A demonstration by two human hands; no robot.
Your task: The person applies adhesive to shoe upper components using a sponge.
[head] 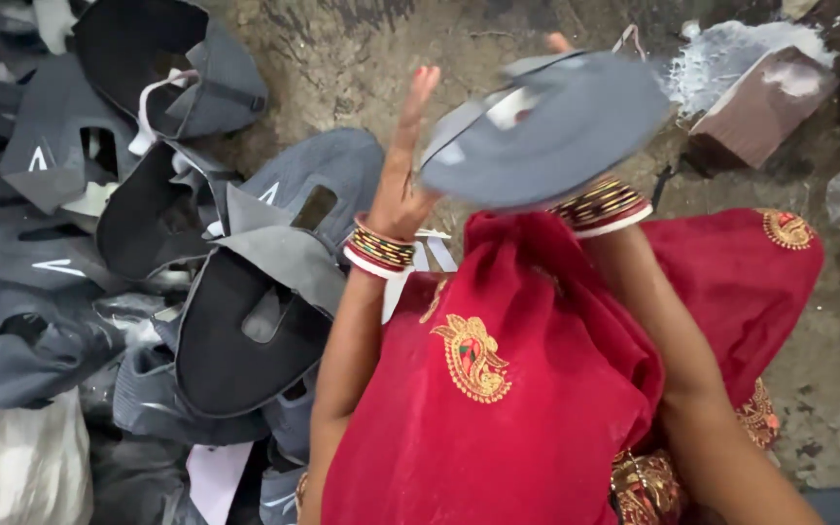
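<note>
one raised grey shoe upper [546, 131], one brown block [762, 103], two bangled wrists [378, 248]

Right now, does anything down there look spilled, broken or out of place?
Yes: white powder is spilled over the ground at top right, dusting a brown brick. The grey shoe uppers on the left lie in a loose, jumbled heap.

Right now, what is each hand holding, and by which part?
The right hand, mostly hidden, holds a grey shoe upper at its far edge. The left hand is open, holding nothing.

shoe uppers pile [148, 243] left, brick [760, 102] right
</note>
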